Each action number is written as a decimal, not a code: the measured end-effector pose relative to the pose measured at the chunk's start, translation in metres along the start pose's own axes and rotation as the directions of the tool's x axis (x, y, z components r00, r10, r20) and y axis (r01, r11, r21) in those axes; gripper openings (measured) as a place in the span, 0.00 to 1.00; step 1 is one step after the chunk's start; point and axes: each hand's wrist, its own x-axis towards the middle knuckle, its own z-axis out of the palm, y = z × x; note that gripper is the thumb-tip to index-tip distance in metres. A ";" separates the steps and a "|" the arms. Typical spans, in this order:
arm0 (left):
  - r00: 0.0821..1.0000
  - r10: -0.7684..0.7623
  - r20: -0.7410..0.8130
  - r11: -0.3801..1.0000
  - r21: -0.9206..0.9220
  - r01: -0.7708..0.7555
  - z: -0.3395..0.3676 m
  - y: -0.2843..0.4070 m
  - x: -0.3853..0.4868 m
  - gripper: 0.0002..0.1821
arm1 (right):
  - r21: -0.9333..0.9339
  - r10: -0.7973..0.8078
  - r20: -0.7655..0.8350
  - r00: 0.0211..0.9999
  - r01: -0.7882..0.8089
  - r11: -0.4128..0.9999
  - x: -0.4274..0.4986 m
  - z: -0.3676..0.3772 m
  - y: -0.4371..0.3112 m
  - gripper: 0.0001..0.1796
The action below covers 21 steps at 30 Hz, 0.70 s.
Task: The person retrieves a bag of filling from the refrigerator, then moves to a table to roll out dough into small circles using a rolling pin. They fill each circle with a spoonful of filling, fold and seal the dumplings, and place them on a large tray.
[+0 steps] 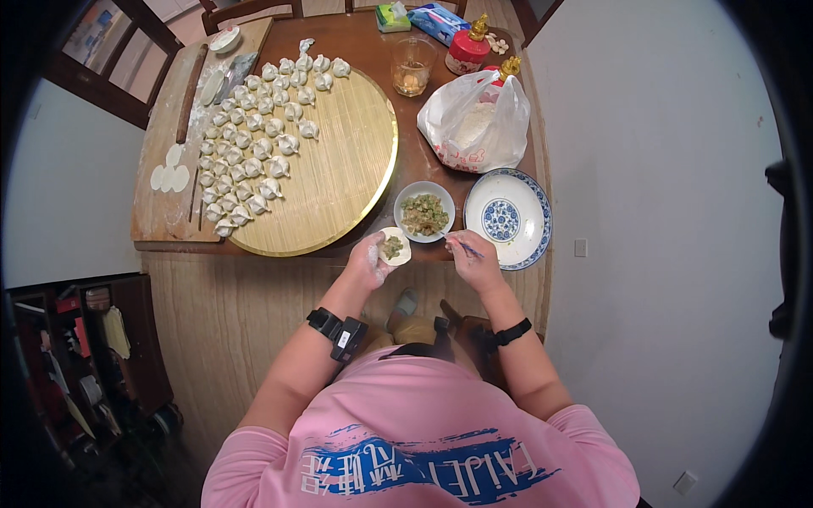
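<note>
My left hand [369, 261], dusted with flour, holds a round dough wrapper [401, 259] with green-flecked filling [392, 247] on it. In my right hand [477, 263] is a thin utensil with a blue handle [470, 249]; its tip is at the rim of a bowl [404, 190] of the same filling, which stands just beyond both hands. Many folded dumplings [262, 148] cover the left and upper part of a round woven tray [343, 190]. A few flat wrappers [181, 178] lie on the floured wooden board [152, 213] at the left, below a rolling pin [191, 95].
A blue-and-white plate [542, 209] stands right of the bowl. Behind it are a white plastic bag [444, 120], a glass cup [411, 66], a red container with a gold top [468, 54] and tissue packs [438, 24]. A cleaver [239, 73] and a small bowl [225, 39] lie on the board.
</note>
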 end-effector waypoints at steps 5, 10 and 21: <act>1.000 0.005 0.025 1.000 -0.001 -0.005 0.001 -0.006 0.008 0.17 | -0.115 -0.146 0.026 0.989 0.148 0.982 -0.006 -0.001 -0.002 0.03; 1.000 0.021 -0.020 1.000 -0.003 -0.021 0.003 -0.005 0.007 0.18 | -0.113 -0.199 -0.063 0.978 0.191 0.975 0.000 -0.005 -0.008 0.02; 0.999 0.004 -0.034 0.997 -0.081 -0.007 0.008 -0.004 0.004 0.18 | -0.095 -0.174 0.059 0.983 0.179 0.979 -0.008 -0.003 -0.001 0.02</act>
